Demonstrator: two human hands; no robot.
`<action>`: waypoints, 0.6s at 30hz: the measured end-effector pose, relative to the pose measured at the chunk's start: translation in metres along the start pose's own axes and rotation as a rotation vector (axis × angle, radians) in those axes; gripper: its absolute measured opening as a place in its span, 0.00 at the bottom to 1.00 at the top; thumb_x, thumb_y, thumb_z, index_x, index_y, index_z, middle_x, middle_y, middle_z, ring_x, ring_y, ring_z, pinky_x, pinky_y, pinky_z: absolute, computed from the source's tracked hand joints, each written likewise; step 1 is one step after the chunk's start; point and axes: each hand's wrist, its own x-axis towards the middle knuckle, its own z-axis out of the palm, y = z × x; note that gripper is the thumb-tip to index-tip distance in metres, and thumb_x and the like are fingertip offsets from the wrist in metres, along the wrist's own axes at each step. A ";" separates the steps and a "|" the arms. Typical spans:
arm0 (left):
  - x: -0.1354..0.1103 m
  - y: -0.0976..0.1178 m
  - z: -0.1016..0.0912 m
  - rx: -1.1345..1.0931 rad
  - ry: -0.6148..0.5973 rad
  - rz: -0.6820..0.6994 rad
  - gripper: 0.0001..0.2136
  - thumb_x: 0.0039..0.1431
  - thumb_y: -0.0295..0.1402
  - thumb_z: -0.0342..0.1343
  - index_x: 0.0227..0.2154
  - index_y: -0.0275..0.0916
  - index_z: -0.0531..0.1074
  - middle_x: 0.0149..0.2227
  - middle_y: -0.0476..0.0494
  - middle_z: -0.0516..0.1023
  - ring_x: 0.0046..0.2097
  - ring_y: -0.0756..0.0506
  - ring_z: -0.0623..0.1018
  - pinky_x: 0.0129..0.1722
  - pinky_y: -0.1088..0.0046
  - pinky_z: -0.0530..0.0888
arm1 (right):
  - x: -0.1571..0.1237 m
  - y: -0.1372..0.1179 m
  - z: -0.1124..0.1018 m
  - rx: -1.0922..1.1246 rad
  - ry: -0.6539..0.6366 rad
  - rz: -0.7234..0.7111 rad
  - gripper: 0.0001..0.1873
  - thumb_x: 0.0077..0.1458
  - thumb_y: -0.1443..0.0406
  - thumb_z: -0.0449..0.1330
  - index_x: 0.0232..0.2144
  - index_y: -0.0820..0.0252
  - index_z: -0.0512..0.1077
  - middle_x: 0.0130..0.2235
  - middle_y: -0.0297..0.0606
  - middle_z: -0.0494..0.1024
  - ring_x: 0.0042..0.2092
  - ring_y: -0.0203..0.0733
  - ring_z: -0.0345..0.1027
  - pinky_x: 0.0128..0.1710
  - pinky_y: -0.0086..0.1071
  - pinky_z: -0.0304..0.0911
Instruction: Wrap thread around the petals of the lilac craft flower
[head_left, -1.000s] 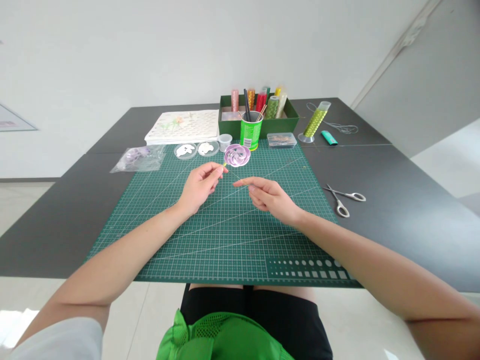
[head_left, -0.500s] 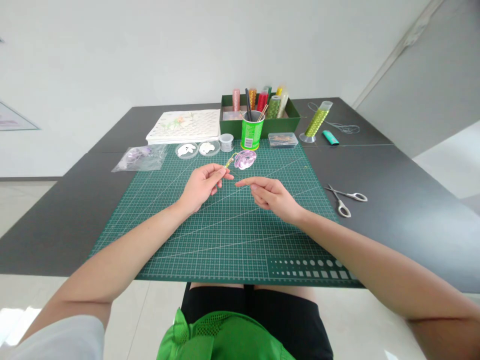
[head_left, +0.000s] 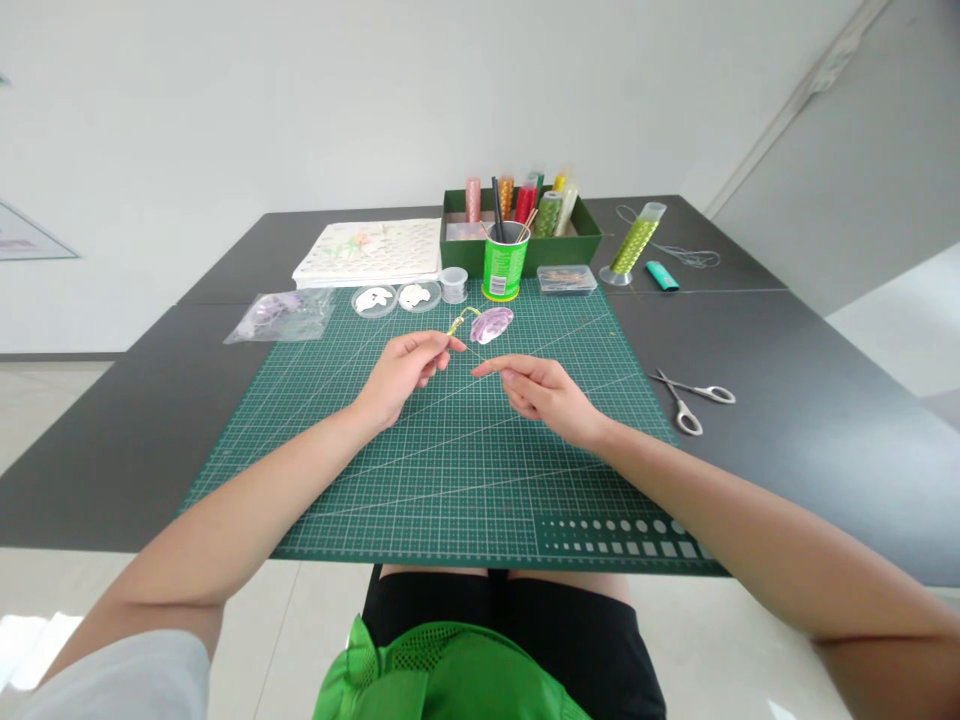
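Against one second ago: left hand (head_left: 405, 378), barely shifted; stem (head_left: 457, 324), arched, now in plainer view; flower (head_left: 492, 325), beyond the left hand, further right and turned nearly edge-on, its face showing then; right hand (head_left: 546, 398), pose much the same.

Surface and room: dark table (head_left: 112, 430), gridded green mat (head_left: 450, 490), pale wall (head_left: 225, 100) behind. Clear bag (head_left: 281, 315); white stack (head_left: 360, 262); two dishes (head_left: 374, 301) of white pieces; tub (head_left: 454, 287); green can (head_left: 503, 267) with sticks, before a box (head_left: 574, 252) of spools; flat case (head_left: 566, 280); olive spool (head_left: 634, 247); teal item (head_left: 661, 276); scissors (head_left: 688, 398), blades crossed.

Fingers: left, thumb and forefinger pinched on the stem; right, forefinger extended, thumb pressed in, apparently on a fine thread (head_left: 474, 352) between the hands, too thin to trace fully.
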 end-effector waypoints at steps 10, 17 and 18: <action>0.000 -0.001 -0.001 -0.118 -0.023 -0.073 0.12 0.60 0.41 0.59 0.29 0.38 0.77 0.25 0.50 0.65 0.22 0.54 0.56 0.19 0.76 0.53 | 0.000 0.000 0.000 -0.021 0.008 -0.001 0.14 0.67 0.61 0.53 0.46 0.63 0.75 0.19 0.21 0.52 0.20 0.30 0.42 0.19 0.29 0.41; 0.001 -0.006 0.000 -0.019 -0.017 0.018 0.11 0.63 0.40 0.59 0.32 0.37 0.76 0.25 0.52 0.65 0.24 0.55 0.62 0.21 0.80 0.58 | 0.000 0.001 0.000 -0.007 -0.003 -0.006 0.15 0.67 0.61 0.53 0.46 0.63 0.75 0.18 0.21 0.51 0.20 0.30 0.41 0.19 0.28 0.40; 0.001 -0.007 0.000 0.008 -0.012 0.048 0.11 0.63 0.40 0.59 0.33 0.37 0.76 0.25 0.51 0.67 0.24 0.55 0.62 0.22 0.80 0.59 | 0.001 0.001 0.000 -0.008 -0.002 -0.010 0.14 0.67 0.61 0.53 0.46 0.63 0.75 0.18 0.21 0.51 0.20 0.30 0.41 0.19 0.28 0.40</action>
